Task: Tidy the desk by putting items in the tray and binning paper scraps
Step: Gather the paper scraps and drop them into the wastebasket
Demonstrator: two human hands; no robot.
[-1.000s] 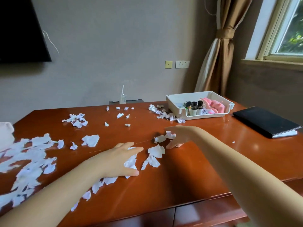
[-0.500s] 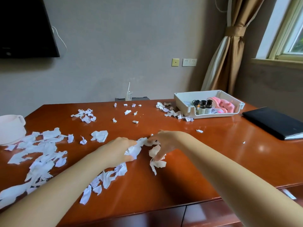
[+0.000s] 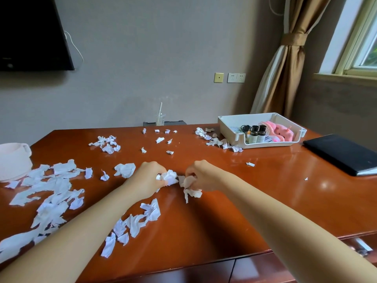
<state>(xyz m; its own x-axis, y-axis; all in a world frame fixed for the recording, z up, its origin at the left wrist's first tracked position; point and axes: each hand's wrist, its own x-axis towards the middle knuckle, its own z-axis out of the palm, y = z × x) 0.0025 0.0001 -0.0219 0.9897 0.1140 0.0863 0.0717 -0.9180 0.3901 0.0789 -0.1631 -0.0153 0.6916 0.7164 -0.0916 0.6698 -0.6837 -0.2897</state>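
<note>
The left hand (image 3: 148, 176) is closed around a crumpled wad of paper scraps (image 3: 169, 177), and the right hand (image 3: 201, 176) just beside it pinches a smaller bunch (image 3: 191, 189) that trails onto the desk (image 3: 224, 211), the two wads nearly touching between the hands. To gather well, the person would likely press both bunches into one tight ball, then sweep in the loose strips (image 3: 138, 221) lying nearer than the left wrist. The white tray (image 3: 230, 129), far beyond the right hand, already holds small bottles and a pink item, while the bin is possibly the pale container (image 3: 14, 160) far out past the left hand.
</note>
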